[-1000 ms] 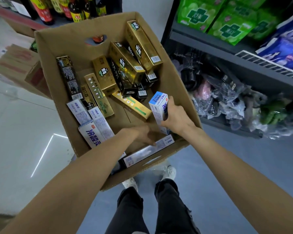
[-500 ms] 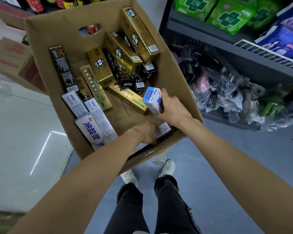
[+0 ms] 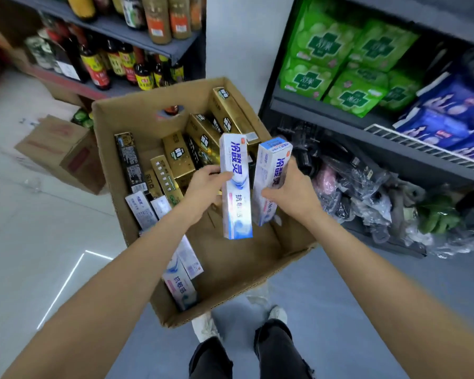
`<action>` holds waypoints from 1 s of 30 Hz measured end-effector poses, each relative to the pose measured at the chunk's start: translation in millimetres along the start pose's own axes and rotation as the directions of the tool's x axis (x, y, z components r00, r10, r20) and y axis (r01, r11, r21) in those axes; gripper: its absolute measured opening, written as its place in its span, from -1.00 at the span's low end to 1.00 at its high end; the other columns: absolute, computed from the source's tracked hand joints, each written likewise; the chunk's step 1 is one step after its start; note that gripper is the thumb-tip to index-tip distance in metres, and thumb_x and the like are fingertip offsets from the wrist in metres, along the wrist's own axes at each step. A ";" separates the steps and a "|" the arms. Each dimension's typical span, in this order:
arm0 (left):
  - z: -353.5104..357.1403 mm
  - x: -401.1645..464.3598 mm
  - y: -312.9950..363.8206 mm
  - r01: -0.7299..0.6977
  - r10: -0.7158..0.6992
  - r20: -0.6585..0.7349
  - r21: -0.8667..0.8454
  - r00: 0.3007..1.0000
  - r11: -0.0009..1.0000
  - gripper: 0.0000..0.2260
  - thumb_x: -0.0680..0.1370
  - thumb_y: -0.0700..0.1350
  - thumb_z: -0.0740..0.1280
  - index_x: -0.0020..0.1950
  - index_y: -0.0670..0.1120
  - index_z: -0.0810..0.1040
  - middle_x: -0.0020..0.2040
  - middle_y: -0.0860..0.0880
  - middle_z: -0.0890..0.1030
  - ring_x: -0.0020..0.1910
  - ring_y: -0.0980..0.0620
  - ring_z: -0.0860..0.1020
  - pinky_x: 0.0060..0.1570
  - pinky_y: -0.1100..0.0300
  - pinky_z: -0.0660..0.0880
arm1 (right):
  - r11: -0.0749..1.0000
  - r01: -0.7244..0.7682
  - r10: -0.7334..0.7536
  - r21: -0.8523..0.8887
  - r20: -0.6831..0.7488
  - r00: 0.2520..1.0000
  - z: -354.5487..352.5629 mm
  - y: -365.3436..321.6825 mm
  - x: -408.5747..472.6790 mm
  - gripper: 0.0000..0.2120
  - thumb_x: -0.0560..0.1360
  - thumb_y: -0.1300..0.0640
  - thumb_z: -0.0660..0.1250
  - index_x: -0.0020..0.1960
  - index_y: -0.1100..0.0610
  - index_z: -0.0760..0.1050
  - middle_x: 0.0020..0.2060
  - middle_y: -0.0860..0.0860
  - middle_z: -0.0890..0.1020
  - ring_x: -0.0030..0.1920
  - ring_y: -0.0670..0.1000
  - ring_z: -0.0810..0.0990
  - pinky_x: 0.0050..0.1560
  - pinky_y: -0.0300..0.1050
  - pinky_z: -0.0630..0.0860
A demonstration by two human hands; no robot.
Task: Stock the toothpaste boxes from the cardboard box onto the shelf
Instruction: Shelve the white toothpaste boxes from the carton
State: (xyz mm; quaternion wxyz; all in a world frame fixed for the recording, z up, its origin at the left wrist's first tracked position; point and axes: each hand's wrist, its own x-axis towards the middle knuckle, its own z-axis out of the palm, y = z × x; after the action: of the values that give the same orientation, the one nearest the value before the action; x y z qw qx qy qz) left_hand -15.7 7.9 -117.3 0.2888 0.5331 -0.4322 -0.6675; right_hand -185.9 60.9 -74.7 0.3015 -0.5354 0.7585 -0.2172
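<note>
Above the cardboard box (image 3: 126, 110), one white toothpaste box (image 3: 234, 187) within left-hand fingers (image 3: 225, 175), another (image 3: 271, 181) within right-hand fingers (image 3: 267, 193).

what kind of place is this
Most likely a small shop or supermarket aisle, mid-restocking. Shelves on the left hold rows of bottles, the right-hand shelf carries stacked green packs, and an open cardboard box of toothpaste boxes sits on the floor between them.

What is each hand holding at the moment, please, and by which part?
The left hand grips one white toothpaste box around its middle; the right hand grips another white box around its middle, both above the cardboard box.
</note>
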 end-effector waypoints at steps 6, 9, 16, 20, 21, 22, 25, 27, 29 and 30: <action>49.6 -0.9 95.7 -0.162 0.165 0.033 -0.088 0.986 0.983 -0.84 0.62 -0.09 0.19 0.08 -0.09 0.53 -0.14 -0.01 0.62 -0.29 0.12 0.59 -0.44 0.28 0.51 | 0.954 0.076 -0.025 0.289 -0.175 0.984 -77.1 -28.4 18.3 -0.64 0.36 0.01 0.47 0.09 0.03 0.44 -0.10 -0.18 0.62 -0.15 -0.19 0.59 -0.16 -0.25 0.50; 93.2 4.4 148.8 -0.262 0.268 0.064 -0.090 0.961 0.961 -0.76 0.62 -0.07 0.20 0.21 -0.14 0.50 -0.07 -0.04 0.61 -0.23 0.06 0.59 -0.41 0.23 0.54 | 0.874 0.116 -0.012 0.472 -0.218 0.976 -125.5 -28.3 31.2 -0.74 0.39 0.00 0.47 0.03 0.05 0.56 -0.07 -0.10 0.68 -0.10 -0.06 0.67 -0.02 -0.04 0.57; 216.4 28.7 228.6 -0.452 0.466 0.124 -0.125 0.876 0.883 -0.89 0.60 -0.13 0.24 0.03 -0.11 0.54 -0.13 -0.03 0.62 -0.27 0.09 0.60 -0.37 0.19 0.58 | 0.806 0.143 -0.038 0.574 -0.191 0.981 -261.4 13.4 64.0 -0.77 0.40 0.13 0.47 0.03 0.10 0.56 -0.10 -0.01 0.70 -0.26 -0.11 0.69 -0.34 -0.28 0.55; 281.8 57.5 260.4 -0.486 0.502 0.075 -0.167 0.861 0.858 -0.80 0.53 -0.28 0.31 0.14 -0.19 0.46 -0.08 -0.05 0.61 -0.14 0.00 0.59 -0.30 0.17 0.52 | 0.905 0.171 -0.111 0.391 -0.172 0.979 -338.9 46.0 90.9 -0.64 0.30 0.12 0.55 0.05 0.10 0.54 -0.08 -0.03 0.69 -0.16 -0.08 0.68 -0.19 -0.21 0.58; 294.2 65.5 269.6 -0.521 0.534 0.051 -0.157 0.844 0.839 -0.72 0.49 -0.32 0.34 0.16 -0.16 0.42 -0.04 -0.08 0.60 -0.07 -0.03 0.57 -0.24 0.17 0.51 | 0.926 0.187 -0.136 0.329 -0.170 0.976 -358.1 52.7 97.5 -0.64 0.29 0.15 0.56 0.03 0.09 0.53 -0.10 -0.04 0.69 -0.16 -0.08 0.67 -0.14 -0.17 0.56; 303.6 72.4 279.3 -0.565 0.573 0.031 -0.128 0.819 0.815 -0.62 0.46 -0.35 0.38 0.21 -0.11 0.37 0.01 -0.10 0.59 -0.02 -0.04 0.56 -0.16 0.14 0.52 | 0.947 0.209 -0.171 0.245 -0.167 0.971 -377.0 58.6 103.1 -0.64 0.28 0.16 0.57 0.01 0.09 0.52 -0.12 -0.05 0.69 -0.16 -0.08 0.66 -0.11 -0.14 0.55; 321.1 91.1 309.1 -0.697 0.690 0.102 0.083 0.717 0.712 -0.25 0.37 -0.30 0.49 0.41 0.10 0.20 0.02 -0.06 0.54 -0.08 0.03 0.56 -0.04 0.17 0.54 | 0.962 0.261 -0.271 -0.083 -0.163 0.949 -429.0 70.7 118.5 -0.66 0.25 0.11 0.58 -0.09 0.01 0.49 -0.22 -0.14 0.64 -0.19 -0.11 0.61 -0.14 -0.25 0.49; 332.3 103.0 327.9 -0.727 0.700 0.213 0.303 0.682 0.616 -0.22 0.34 -0.23 0.53 0.44 0.09 0.23 0.02 -0.03 0.49 -0.05 0.02 0.54 0.01 0.20 0.50 | 0.944 0.262 -0.293 -0.201 -0.148 0.944 -458.0 74.0 131.2 -0.67 0.25 0.08 0.58 -0.16 -0.02 0.45 -0.26 -0.17 0.60 -0.22 -0.11 0.56 -0.23 -0.27 0.44; 347.0 117.8 343.8 -0.713 0.685 0.275 0.485 0.674 0.507 -0.47 0.35 -0.13 0.53 0.28 -0.02 0.45 0.06 -0.05 0.49 0.04 0.00 0.51 0.03 0.22 0.41 | 0.927 0.250 -0.306 -0.281 -0.179 0.935 -480.6 75.2 147.1 -0.66 0.24 0.05 0.59 -0.18 -0.03 0.43 -0.27 -0.15 0.58 -0.20 -0.05 0.54 -0.20 -0.15 0.41; 354.1 126.5 350.0 -0.710 0.690 0.271 0.505 0.671 0.491 -0.59 0.37 -0.09 0.52 0.17 -0.04 0.50 0.08 -0.07 0.51 0.06 -0.01 0.52 0.01 0.23 0.38 | 0.920 0.241 -0.315 -0.310 -0.216 0.924 -489.7 75.7 156.1 -0.65 0.24 0.03 0.59 -0.21 -0.03 0.40 -0.29 -0.14 0.56 -0.19 -0.03 0.52 -0.20 -0.13 0.38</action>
State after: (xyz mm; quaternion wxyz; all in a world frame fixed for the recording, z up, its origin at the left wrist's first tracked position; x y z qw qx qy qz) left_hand -415.9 -164.8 154.5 0.3528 0.3610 -0.7943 -0.3381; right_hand -613.5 -57.9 195.2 0.0863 -0.6420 0.7299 -0.2183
